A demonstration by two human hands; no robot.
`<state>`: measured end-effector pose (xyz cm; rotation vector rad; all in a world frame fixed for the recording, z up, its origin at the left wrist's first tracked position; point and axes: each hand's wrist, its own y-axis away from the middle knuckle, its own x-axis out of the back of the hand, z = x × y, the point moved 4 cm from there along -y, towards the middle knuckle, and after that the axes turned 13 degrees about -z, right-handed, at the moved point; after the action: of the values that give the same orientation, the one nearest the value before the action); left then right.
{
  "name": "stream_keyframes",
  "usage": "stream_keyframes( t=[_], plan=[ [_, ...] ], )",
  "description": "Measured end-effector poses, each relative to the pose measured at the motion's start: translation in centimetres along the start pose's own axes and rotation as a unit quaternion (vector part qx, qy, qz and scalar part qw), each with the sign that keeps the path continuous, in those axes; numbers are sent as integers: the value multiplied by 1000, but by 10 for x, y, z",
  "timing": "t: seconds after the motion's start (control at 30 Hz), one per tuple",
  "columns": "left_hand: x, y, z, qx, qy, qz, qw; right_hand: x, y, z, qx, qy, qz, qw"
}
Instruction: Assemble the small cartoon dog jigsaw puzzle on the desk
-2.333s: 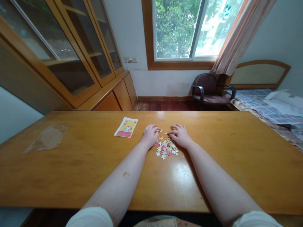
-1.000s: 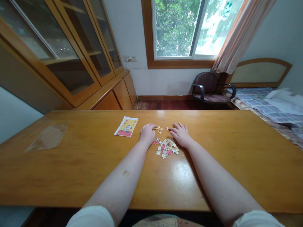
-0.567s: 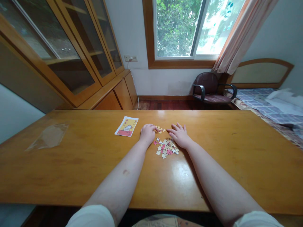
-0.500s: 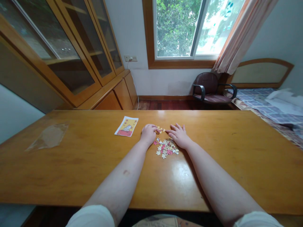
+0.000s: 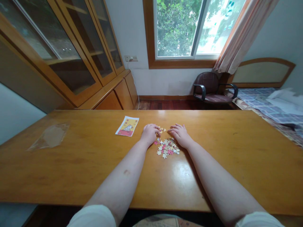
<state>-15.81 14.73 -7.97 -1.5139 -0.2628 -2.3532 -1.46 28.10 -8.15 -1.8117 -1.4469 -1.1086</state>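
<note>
A loose heap of small jigsaw puzzle pieces (image 5: 168, 148), cream, white and pink, lies on the wooden table between my forearms. Just beyond it is a small cluster of yellowish puzzle pieces (image 5: 162, 129). My left hand (image 5: 150, 134) rests at the left of both, fingers curved and apart over the cluster's edge, partly covering it. To the right, my right hand (image 5: 180, 135) lies with its fingers stretched toward the cluster and nothing visible in them. Left of my left hand is a picture card (image 5: 127, 126) with a white animal on yellow and pink.
A clear plastic bag (image 5: 50, 136) lies flat at the table's left. The wooden table (image 5: 99, 176) reaches across the view. Past its far edge stand a glass-door cabinet (image 5: 104, 91), an armchair (image 5: 209, 88) and a bed (image 5: 267, 101).
My right hand has drawn back slightly from the small cluster, and its fingers have come closer together. My left hand stays nearly in place, its fingers a little lower.
</note>
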Motion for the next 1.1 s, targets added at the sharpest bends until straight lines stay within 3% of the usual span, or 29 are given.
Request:
stream_keyframes(
  t=[0.17,0.33,0.5,0.7,0.83,0.93,1.1],
  plan=[
    [-4,-1,0,-24,4,-28,999,1,-1,-1,18,-4,-1,1000],
    [-10,-3,3,-46,-17,-49,998,0,1,-9,58,0,-47,997],
    [-9,0,6,-9,-27,-38,999,0,3,-13,51,24,-60,997],
    [-9,3,9,44,-44,-87,994,1,1,-1,-28,41,-7,999],
    [-4,3,6,83,-40,-82,992,5,0,10,-101,36,40,993],
    [-1,6,3,75,-31,-102,991,5,0,14,-106,23,62,992],
    [-8,9,5,39,-17,-184,982,2,-2,14,-69,0,64,996]
  ],
)
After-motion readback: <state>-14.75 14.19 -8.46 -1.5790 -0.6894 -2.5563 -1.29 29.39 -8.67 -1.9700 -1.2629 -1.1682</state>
